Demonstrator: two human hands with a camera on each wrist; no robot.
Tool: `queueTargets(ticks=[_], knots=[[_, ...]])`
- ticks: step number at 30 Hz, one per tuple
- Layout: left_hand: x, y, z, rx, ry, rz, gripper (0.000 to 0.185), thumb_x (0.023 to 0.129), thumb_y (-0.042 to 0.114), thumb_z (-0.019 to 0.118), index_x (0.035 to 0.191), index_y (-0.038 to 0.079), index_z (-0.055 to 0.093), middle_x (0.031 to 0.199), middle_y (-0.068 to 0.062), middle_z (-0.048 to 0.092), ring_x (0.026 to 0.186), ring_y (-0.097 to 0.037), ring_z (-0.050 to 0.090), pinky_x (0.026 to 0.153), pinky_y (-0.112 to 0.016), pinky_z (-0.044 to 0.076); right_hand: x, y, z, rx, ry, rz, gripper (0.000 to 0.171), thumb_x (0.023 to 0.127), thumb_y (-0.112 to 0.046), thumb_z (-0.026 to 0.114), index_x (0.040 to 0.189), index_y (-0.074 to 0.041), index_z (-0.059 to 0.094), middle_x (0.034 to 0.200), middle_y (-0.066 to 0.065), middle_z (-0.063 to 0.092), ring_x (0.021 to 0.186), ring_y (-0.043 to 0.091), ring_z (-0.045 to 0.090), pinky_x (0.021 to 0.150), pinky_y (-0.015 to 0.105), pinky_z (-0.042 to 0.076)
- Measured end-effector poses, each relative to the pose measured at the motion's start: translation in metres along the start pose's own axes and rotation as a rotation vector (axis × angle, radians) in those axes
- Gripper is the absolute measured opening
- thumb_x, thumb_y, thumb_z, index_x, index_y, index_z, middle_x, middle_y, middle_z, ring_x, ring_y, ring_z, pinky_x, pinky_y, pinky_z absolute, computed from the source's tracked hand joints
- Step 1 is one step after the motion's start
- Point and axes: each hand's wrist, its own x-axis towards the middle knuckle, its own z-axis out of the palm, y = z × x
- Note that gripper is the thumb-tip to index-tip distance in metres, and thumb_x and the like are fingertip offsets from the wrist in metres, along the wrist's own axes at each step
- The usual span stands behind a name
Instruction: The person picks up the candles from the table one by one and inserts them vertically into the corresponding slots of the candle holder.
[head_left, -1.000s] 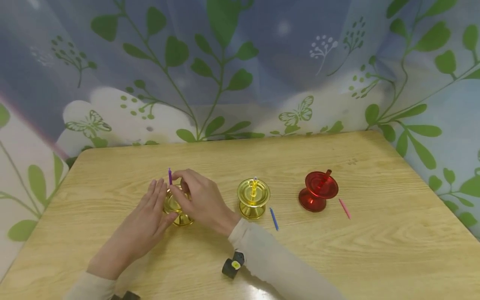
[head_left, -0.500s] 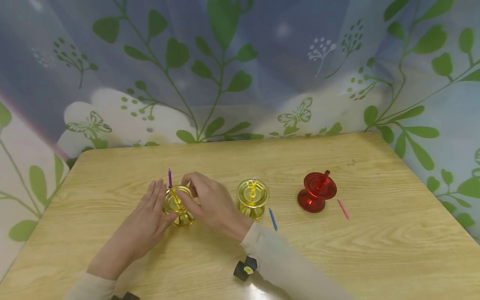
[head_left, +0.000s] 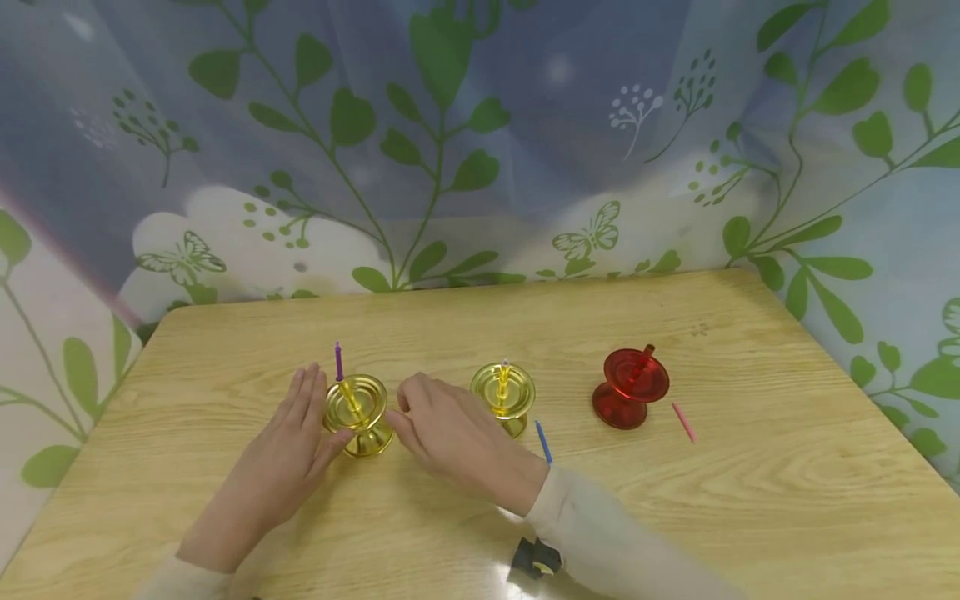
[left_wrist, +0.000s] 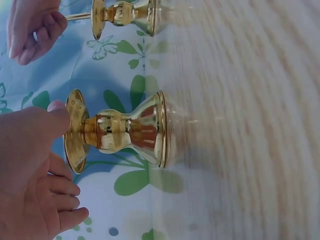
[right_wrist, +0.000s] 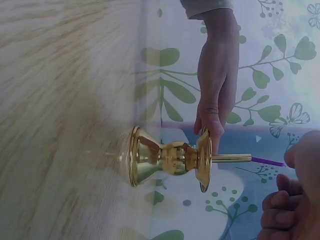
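A purple candle (head_left: 338,361) stands, tilted slightly, in the stem of the left gold candle holder (head_left: 378,393). My left hand (head_left: 277,454) lies along the left side of this holder, fingers extended in the head view; its thumb (left_wrist: 59,112) touches the dish rim in the left wrist view. To the right, my right hand (head_left: 468,433) hovers between the two gold holders with loosely bent fingers and nothing in them. In the right wrist view its fingertips (right_wrist: 282,200) are near the candle's tip. It partly hides the second gold candle holder (head_left: 529,390), whose stem has no coloured candle showing.
At the right stands a red candle holder (head_left: 619,408) with a bare stem. A blue candle (head_left: 543,442) lies beside the second gold holder, and a pink candle (head_left: 683,422) beside the red one. A leaf-patterned curtain (head_left: 450,250) hangs behind the wooden table (head_left: 735,500).
My right hand has let go of the purple candle and drawn back to the right, away from the left gold candle holder. The left hand has stayed at the holder.
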Motion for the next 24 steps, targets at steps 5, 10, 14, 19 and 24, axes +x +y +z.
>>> queueTargets(ticks=[5, 10, 14, 19, 24], knots=[[-0.005, 0.006, 0.000, 0.021, 0.052, -0.007, 0.075, 0.103, 0.041, 0.043, 0.147, -0.014, 0.018, 0.153, -0.032, 0.018, 0.139, -0.047, 0.023, 0.106, -0.060, 0.032, -0.016, 0.005, -0.007, -0.106, 0.010, -0.026, 0.022, 0.101, -0.025, 0.050, 0.086, -0.011, 0.044, 0.071, -0.005, 0.038, 0.059, 0.007, 0.036, 0.046, 0.017, 0.027], [-0.010, 0.015, 0.003, 0.036, 0.205, 0.018, 0.059, 0.102, 0.031, 0.049, 0.142, -0.011, 0.036, 0.138, -0.031, 0.046, 0.116, -0.047, 0.054, 0.087, -0.058, 0.050, -0.029, 0.016, -0.012, -0.183, 0.069, -0.024, 0.024, 0.099, -0.023, 0.053, 0.082, -0.009, 0.044, 0.067, -0.004, 0.036, 0.058, 0.010, 0.037, 0.047, 0.022, 0.032], [-0.011, 0.016, 0.006, 0.037, 0.377, 0.085, 0.044, 0.100, 0.024, 0.053, 0.128, -0.010, 0.053, 0.120, -0.028, 0.061, 0.100, -0.045, 0.064, 0.075, -0.055, 0.055, -0.041, 0.026, -0.015, -0.208, 0.095, 0.027, 0.023, 0.096, -0.021, 0.057, 0.081, -0.009, 0.045, 0.065, -0.003, 0.037, 0.058, 0.013, 0.041, 0.046, 0.026, 0.036], [-0.011, 0.018, 0.008, 0.042, 0.560, 0.213, 0.039, 0.102, 0.027, 0.047, 0.108, -0.007, 0.065, 0.099, -0.024, 0.069, 0.084, -0.040, 0.069, 0.063, -0.049, 0.057, -0.056, 0.035, -0.020, -0.266, 0.099, 0.082, 0.027, 0.093, -0.020, 0.062, 0.079, -0.007, 0.043, 0.063, -0.001, 0.037, 0.054, 0.016, 0.041, 0.042, 0.027, 0.034], [-0.010, 0.021, 0.010, 0.018, 0.669, 0.300, 0.048, 0.104, 0.031, 0.037, 0.097, -0.005, 0.068, 0.091, -0.021, 0.071, 0.076, -0.036, 0.071, 0.057, -0.044, 0.057, -0.069, 0.041, -0.027, -0.306, 0.060, 0.158, 0.029, 0.091, -0.018, 0.065, 0.078, -0.005, 0.042, 0.061, 0.000, 0.035, 0.052, 0.019, 0.041, 0.042, 0.028, 0.033]])
